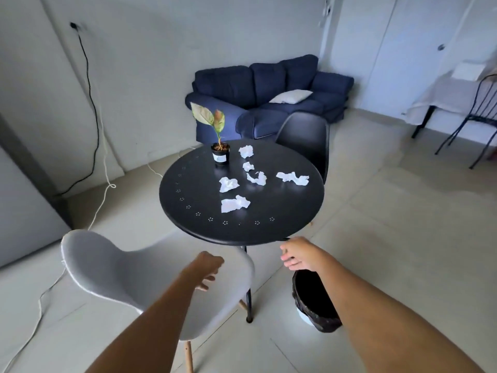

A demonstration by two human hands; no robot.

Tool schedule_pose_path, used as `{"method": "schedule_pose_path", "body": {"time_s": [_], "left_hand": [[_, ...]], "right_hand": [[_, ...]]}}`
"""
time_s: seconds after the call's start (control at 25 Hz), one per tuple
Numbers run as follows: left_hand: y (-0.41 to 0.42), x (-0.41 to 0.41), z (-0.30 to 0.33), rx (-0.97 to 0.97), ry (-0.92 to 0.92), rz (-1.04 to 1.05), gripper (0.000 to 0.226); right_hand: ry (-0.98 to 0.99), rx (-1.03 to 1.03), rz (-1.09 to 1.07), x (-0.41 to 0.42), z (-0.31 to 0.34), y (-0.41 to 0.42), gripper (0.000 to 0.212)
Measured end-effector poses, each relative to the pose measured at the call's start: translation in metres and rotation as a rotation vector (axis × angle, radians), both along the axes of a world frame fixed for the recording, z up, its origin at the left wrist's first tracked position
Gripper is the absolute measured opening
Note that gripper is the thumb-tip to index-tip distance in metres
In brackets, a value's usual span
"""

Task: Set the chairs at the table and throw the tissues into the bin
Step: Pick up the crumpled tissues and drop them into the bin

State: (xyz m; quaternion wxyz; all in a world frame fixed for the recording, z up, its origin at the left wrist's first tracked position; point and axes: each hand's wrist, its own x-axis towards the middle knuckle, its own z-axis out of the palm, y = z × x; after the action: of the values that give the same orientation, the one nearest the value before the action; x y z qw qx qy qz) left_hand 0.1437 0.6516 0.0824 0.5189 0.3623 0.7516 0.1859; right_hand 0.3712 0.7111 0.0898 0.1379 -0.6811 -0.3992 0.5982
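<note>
— Pale floor tiles are running under everything, with a blue sofa (258, 103) sitting against the far wall. What is standing on the round black table (282, 224)?

— Six crumpled tissues (234, 205) are lying scattered over the middle and far half, and a small potted plant (220, 154) is standing at the far left. None of them is in the bin (314, 300), which is sitting on the floor just right of the table's near leg, its mouth facing up.

— And the chairs?

— One black chair (306, 138) is sitting at the far right edge, seat tucked toward the top. A white chair (150, 275) is standing at the near left, its back toward the left of view and its seat front pointing right, toward the table, partly under the rim.

— Where are the hands?

— His or her left hand (207, 267) is hovering over the white seat's front, fingers loosely curled and holding nothing; whether it is touching the shell I cannot tell. That person's right hand (298, 254) is hanging just below the near table edge, above the bin, fingers slightly spread and empty.

— So which move is coming?

— I am judging that the tissues come next. They are lying ahead of and above both hands, beyond the near rim, and the nearest one is sitting about midway between them.
</note>
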Motion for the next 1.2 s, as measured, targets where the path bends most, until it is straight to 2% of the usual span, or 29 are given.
{"method": "schedule_pose_path", "body": {"time_s": [0.2,0.28,0.36,0.4,0.48,0.6,0.68,0.8,0.96,1.08,1.2], "left_hand": [[0.080,0.027,0.009,0.071,0.215,-0.011,0.018],[0.110,0.034,0.016,0.099,0.305,-0.015,0.021],[0.140,0.041,0.017,0.118,0.348,-0.023,0.025],[0.153,0.043,0.016,0.111,0.357,-0.005,0.038],[0.179,0.048,0.013,0.083,0.393,0.039,0.060],[0.226,0.054,0.003,0.044,0.434,0.068,0.067],[0.250,0.056,-0.005,0.006,0.472,0.049,0.067],[0.272,0.056,-0.018,-0.071,0.542,-0.021,0.061],[0.289,0.056,-0.033,-0.158,0.573,-0.075,0.051],[0.292,0.055,-0.040,-0.155,0.592,-0.087,0.046],[0.291,0.053,-0.047,-0.113,0.587,-0.083,0.039]], "right_hand": [[-0.008,0.040,-0.028,0.032,0.014,0.076,0.045],[-0.041,0.106,-0.008,0.038,0.014,0.109,0.045],[-0.165,0.228,0.029,0.042,0.017,0.140,0.027],[-0.237,0.282,0.060,0.042,0.019,0.155,0.020],[-0.431,0.368,0.136,0.043,0.019,0.189,0.032],[-0.670,0.479,0.226,0.040,0.011,0.241,0.028],[-0.792,0.512,0.310,0.037,0.003,0.271,0.028],[-0.898,0.575,0.380,0.036,-0.010,0.302,0.042],[-0.954,0.484,0.584,0.032,-0.031,0.335,0.059],[-0.860,0.414,0.600,0.032,-0.048,0.350,0.055],[-0.893,0.519,0.667,0.036,-0.059,0.349,0.045]]}}
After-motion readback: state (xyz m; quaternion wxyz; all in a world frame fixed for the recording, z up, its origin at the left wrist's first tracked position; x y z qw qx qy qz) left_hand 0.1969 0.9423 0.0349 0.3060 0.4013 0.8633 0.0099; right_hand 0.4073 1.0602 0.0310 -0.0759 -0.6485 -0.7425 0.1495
